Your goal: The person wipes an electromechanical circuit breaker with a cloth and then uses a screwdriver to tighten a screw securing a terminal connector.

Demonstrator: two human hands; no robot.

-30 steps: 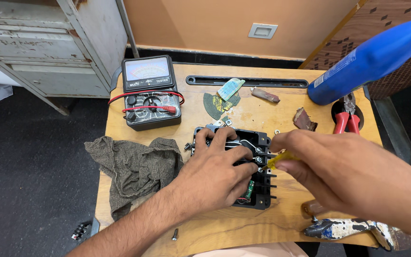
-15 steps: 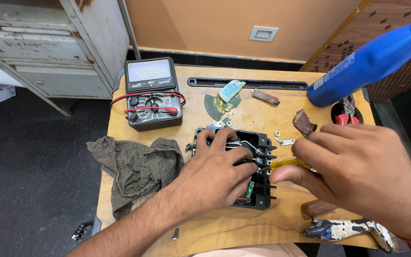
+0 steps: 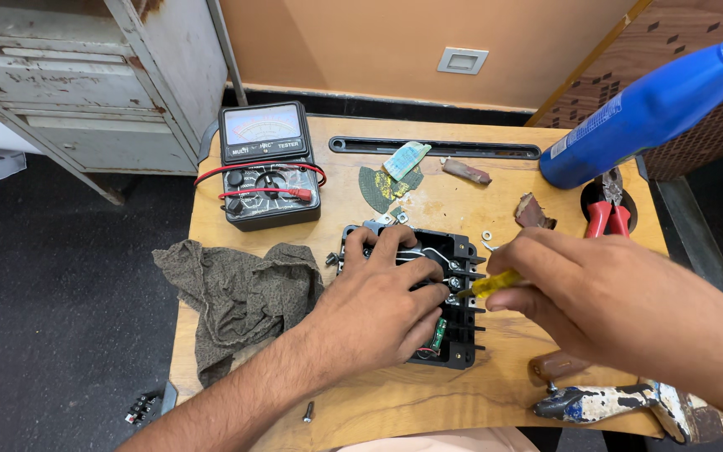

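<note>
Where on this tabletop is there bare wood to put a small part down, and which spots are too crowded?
Bare wood lies along the near edge below the black housing, beside a loose screw, and between the meter and the green scrap. Crowded: the middle, where the left hand and right hand with the yellow screwdriver work, and the rag side.

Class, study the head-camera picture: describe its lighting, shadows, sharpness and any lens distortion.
Head view: even, soft indoor light; only faint shadows under the left hand and the grey rag. The black device and the analogue meter are sharp; the right hand with the yellow-handled tool is slightly soft. The blue bottle looms large near the lens, and the wide angle slants the cabinet.
</note>
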